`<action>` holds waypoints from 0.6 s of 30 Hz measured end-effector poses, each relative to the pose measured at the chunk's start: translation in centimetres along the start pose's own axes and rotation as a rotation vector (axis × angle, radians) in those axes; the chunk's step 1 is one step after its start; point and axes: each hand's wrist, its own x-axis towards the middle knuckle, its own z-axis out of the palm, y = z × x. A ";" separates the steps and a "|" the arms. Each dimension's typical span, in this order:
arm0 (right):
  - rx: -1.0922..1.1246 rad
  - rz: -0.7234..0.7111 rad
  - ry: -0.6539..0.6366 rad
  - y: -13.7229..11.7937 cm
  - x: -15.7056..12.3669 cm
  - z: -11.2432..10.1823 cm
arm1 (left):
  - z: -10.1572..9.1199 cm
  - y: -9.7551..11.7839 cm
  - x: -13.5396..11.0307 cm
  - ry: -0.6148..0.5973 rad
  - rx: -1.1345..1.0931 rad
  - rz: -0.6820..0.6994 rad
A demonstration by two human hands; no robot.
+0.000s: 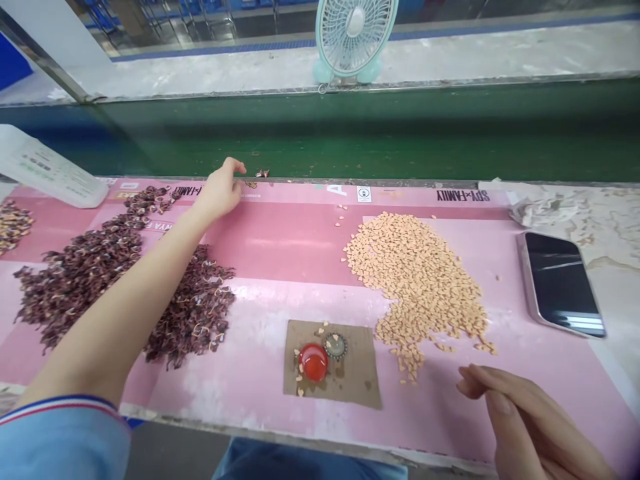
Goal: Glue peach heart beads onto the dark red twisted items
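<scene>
My left hand (223, 189) reaches across to the far edge of the pink mat (280, 240), fingers curled in a loose pinch beside a few small brown bits (262, 173); whether it holds anything is hidden. Its forearm lies over a dark maroon pile of small parts (90, 267). My right hand (520, 413) rests at the near right edge, fingers stretched out together, holding nothing, just below a heap of small peach-coloured pieces (420, 273). A brown cardboard square (350, 380) at the near centre carries a red round button (313, 361) and a small toothed metal ring (335, 345).
A phone (560, 283) lies face up on the right. Crumpled white paper (543, 207) sits behind it. A white device (47, 170) stands at the far left, a mint desk fan (354, 37) on the ledge beyond a green conveyor belt (400, 133).
</scene>
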 end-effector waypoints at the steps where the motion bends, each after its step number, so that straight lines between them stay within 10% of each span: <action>1: -0.012 -0.018 -0.009 0.5 -0.1 -0.4 | -0.7 -0.4 -1.2 -0.016 -0.006 0.016; 10: -0.602 -0.294 -0.059 4.6 0.9 -1.6 | -2.0 -1.8 -15.4 -0.274 -0.025 0.157; 18: -0.528 -0.367 -0.179 3.1 2.0 -0.5 | -1.9 0.8 -17.4 -0.090 0.047 0.176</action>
